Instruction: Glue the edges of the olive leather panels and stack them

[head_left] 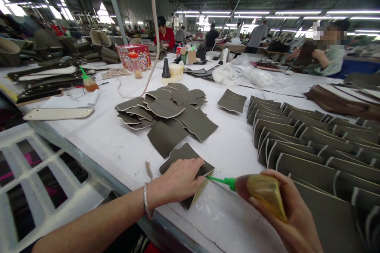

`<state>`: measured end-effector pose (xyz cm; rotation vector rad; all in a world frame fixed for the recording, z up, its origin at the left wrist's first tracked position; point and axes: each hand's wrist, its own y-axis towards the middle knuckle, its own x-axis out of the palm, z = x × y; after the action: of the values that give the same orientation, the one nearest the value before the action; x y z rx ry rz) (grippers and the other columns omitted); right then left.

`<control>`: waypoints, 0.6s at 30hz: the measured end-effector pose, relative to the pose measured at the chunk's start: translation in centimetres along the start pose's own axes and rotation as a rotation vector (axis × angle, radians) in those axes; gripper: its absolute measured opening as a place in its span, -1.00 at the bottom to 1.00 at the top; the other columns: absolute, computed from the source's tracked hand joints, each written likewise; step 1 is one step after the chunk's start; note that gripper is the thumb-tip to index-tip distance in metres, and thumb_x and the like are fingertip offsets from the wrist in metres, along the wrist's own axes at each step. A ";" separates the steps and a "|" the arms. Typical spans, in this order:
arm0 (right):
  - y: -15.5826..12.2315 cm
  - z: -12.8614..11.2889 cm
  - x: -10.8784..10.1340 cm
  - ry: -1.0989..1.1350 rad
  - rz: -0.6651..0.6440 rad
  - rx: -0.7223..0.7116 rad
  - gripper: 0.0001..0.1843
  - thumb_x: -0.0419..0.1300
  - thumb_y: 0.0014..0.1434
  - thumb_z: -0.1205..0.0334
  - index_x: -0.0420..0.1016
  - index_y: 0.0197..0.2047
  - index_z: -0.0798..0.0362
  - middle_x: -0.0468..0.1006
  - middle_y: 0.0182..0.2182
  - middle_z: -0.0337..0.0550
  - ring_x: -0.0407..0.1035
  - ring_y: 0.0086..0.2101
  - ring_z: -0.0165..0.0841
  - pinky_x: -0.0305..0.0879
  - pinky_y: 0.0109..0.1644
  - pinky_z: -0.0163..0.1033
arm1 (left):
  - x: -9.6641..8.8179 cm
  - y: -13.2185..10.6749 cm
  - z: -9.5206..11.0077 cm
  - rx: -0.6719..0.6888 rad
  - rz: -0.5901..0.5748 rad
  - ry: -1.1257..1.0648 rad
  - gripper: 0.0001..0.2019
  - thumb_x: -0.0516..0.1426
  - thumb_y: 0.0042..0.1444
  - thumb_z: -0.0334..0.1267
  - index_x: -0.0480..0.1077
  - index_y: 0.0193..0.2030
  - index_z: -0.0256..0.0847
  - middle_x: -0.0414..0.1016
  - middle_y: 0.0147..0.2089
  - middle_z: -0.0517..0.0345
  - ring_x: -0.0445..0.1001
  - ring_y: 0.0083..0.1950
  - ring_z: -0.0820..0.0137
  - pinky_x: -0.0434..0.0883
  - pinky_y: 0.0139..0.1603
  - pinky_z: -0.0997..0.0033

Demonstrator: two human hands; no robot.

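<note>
My left hand (178, 180) presses down on a dark olive leather piece (182, 156) at the near edge of the white table (113, 138), fingers curled over its folded flap. My right hand (289, 213) grips a yellow-brown glue bottle (261, 193). The bottle's green nozzle (221, 181) points left and touches the lifted tan edge of the piece beside my left fingers. A silver bracelet sits on my left wrist.
A loose heap of olive pieces (166, 112) lies mid-table, with overlapping rows of them (311, 142) to the right. A second glue bottle (88, 82), a red patterned bag (132, 56) and clear plastic (249, 72) lie farther back. A white crate (38, 189) stands at left. Several people work at the far tables.
</note>
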<state>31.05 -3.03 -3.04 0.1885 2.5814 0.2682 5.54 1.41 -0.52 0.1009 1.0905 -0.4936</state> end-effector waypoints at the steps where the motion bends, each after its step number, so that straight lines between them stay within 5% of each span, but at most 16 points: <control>1: 0.2 0.0 -0.1 -0.014 0.017 -0.017 -0.42 0.36 0.05 -0.13 0.33 0.06 -0.11 0.48 -0.13 -0.21 0.43 -0.24 -0.19 0.35 -0.21 -0.23 | 0.0 0.0 0.0 -0.006 -0.001 -0.007 -0.82 0.00 0.19 -0.26 0.35 -0.12 -0.17 0.54 -0.24 0.11 0.51 -0.26 0.27 0.31 -0.30 0.38; 9: -0.5 -0.1 -0.3 -0.036 -0.027 -0.065 -0.46 0.36 0.08 -0.10 0.33 0.06 -0.13 0.49 -0.14 -0.19 0.47 -0.27 -0.20 0.40 -0.19 -0.20 | -0.1 0.1 0.1 -0.013 -0.008 -0.040 -0.74 0.00 0.16 -0.26 0.38 -0.04 -0.18 0.54 -0.26 0.10 0.50 -0.25 0.24 0.32 -0.28 0.35; 13: -0.1 -0.2 -0.4 -0.059 0.087 -0.044 -0.41 0.36 0.05 -0.15 0.34 0.06 -0.11 0.48 -0.14 -0.18 0.45 -0.25 -0.18 0.39 -0.21 -0.22 | -0.1 0.1 0.1 -0.020 -0.007 -0.020 -0.73 0.00 0.15 -0.27 0.38 -0.03 -0.19 0.55 -0.25 0.09 0.51 -0.26 0.23 0.31 -0.31 0.35; 18: -1.5 0.3 0.2 -0.084 -0.005 -0.069 -0.45 0.34 0.05 -0.14 0.35 0.04 -0.11 0.52 -0.16 -0.18 0.48 -0.30 -0.17 0.42 -0.30 -0.23 | 0.1 0.0 -0.1 -0.012 -0.003 -0.021 -0.76 0.02 0.16 -0.26 0.37 -0.05 -0.17 0.55 -0.24 0.12 0.51 -0.25 0.26 0.32 -0.29 0.37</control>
<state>30.95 -4.41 -3.69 0.1650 2.4855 0.3396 5.48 1.46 -0.68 0.0836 1.0726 -0.4895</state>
